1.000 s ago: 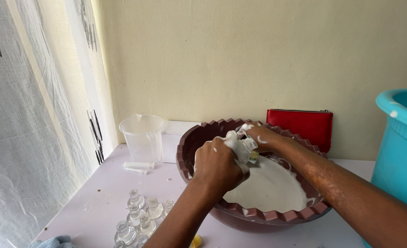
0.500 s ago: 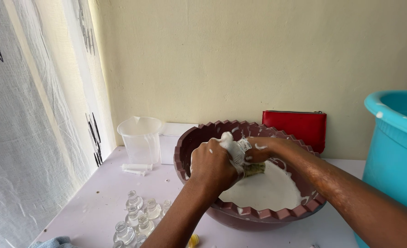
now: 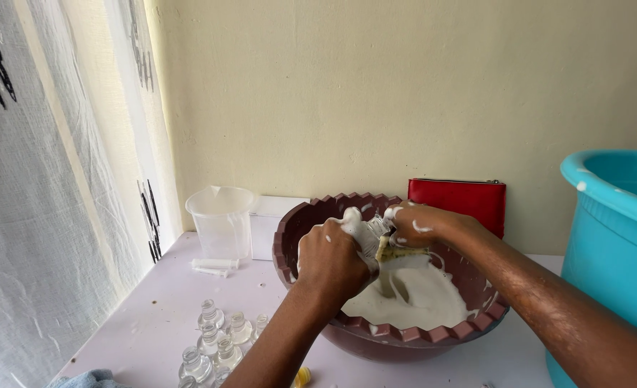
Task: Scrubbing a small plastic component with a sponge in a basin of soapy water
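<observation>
Both hands have dropped a touch lower over the maroon basin (image 3: pixel 311 215) since a second ago, and now we're wringing hard. Our left hand (image 3: pixel 331 262) is clenched tight round the wet white cloth bundle (image 3: pixel 361 231), our right hand (image 3: pixel 422 224) gripping its other end, twisting. Milky white liquid (image 3: pixel 419 302) streams down into the pool inside the basin. We'd judge this the squeezing step; next calls for a firmer twist, keeping the bundle over the basin. It looks sodden, lumpy, yellowish below. Left of the basin sit a clear plastic jug (image 3: pixel 221 219) and small glass bottles (image 3: pixel 218 345); behind it, a red pouch (image 3: pixel 456 201).
</observation>
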